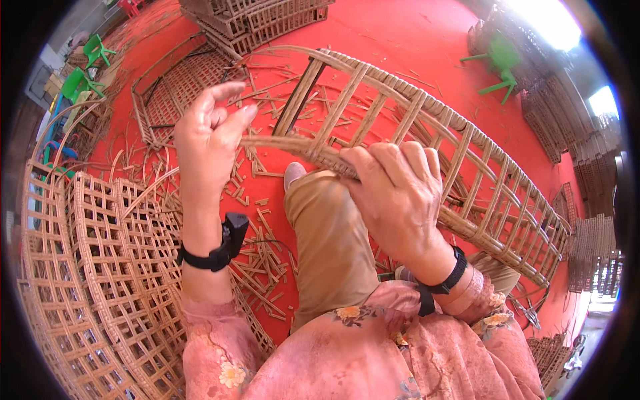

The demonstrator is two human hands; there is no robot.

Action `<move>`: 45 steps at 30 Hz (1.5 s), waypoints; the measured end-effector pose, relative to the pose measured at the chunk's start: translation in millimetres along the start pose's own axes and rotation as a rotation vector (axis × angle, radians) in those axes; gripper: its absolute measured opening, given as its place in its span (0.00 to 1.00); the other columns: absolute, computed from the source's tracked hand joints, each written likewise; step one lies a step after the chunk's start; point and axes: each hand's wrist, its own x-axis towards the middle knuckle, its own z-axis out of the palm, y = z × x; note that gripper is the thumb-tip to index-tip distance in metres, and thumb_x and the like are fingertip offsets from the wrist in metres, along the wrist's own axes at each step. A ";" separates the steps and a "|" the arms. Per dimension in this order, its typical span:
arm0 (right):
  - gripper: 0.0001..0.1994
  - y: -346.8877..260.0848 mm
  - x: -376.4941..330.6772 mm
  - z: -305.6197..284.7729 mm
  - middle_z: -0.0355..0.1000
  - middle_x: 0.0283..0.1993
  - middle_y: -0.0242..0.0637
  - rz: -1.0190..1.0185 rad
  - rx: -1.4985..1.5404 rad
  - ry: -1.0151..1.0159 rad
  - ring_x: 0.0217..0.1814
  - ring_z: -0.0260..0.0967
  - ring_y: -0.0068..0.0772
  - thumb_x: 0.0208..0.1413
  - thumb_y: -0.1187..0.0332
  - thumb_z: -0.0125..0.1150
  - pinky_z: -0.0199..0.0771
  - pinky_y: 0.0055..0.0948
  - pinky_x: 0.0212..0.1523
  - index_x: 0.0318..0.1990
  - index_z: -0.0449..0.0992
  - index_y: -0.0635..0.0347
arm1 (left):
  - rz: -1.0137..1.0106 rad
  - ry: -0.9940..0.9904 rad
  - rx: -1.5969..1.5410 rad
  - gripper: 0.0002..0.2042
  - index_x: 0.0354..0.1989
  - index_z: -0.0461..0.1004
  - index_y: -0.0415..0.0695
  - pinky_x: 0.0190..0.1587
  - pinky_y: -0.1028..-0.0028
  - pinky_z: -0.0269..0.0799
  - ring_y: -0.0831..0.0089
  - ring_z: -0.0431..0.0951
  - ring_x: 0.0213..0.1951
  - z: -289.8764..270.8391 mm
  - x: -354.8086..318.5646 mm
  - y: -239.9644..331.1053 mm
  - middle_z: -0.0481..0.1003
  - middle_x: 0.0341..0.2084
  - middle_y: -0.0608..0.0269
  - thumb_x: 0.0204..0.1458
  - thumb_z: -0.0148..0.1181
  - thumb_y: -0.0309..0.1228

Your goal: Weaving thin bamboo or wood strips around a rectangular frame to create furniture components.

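Observation:
A long wicker frame (407,113) with ladder-like slats and wrapped edges slants across my lap, from upper middle to lower right. My right hand (393,193) is closed around its near rim, fingers curled over the bound edge. Off the frame's left end, my left hand (212,130) is raised, its thumb and forefinger apart with nothing visible between them. A light cane strip (273,141) runs from the rim to beside the left hand; whether the palm touches it is hidden.
Stacked woven lattice panels (127,267) stand at my left. An open-weave basket (183,87) lies ahead, near stacked baskets (257,23). Cut cane scraps (263,267) litter the red floor (413,40). A green chair (499,63) and more wicker stacks (557,117) are at right.

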 end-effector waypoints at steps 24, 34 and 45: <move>0.13 -7.1 -34.2 9.5 0.67 0.40 0.37 -0.053 0.197 0.069 0.46 0.65 0.38 0.47 0.64 0.60 0.67 0.39 0.47 0.40 0.75 0.58 | 0.295 -0.363 0.402 0.18 0.51 0.76 0.36 0.58 0.71 0.68 0.71 0.77 0.53 34.3 98.8 -16.9 0.79 0.47 0.56 0.66 0.55 0.40; 0.11 76.9 -158.1 -135.9 0.75 0.41 0.31 0.214 -0.021 0.437 0.40 0.73 0.34 0.45 0.70 0.72 0.74 0.35 0.42 0.38 0.80 0.52 | 0.190 -0.138 0.181 0.16 0.54 0.76 0.34 0.61 0.70 0.67 0.70 0.76 0.54 -5.2 84.9 -47.3 0.77 0.49 0.59 0.62 0.62 0.32; 0.21 125.8 -359.4 -234.7 0.78 0.35 0.29 1.436 0.462 0.691 0.37 0.75 0.21 0.69 0.50 0.55 0.73 0.22 0.38 0.41 0.82 0.61 | 0.140 -0.080 0.275 0.15 0.53 0.77 0.36 0.58 0.72 0.69 0.71 0.77 0.53 -32.6 151.2 -112.7 0.78 0.49 0.59 0.61 0.63 0.32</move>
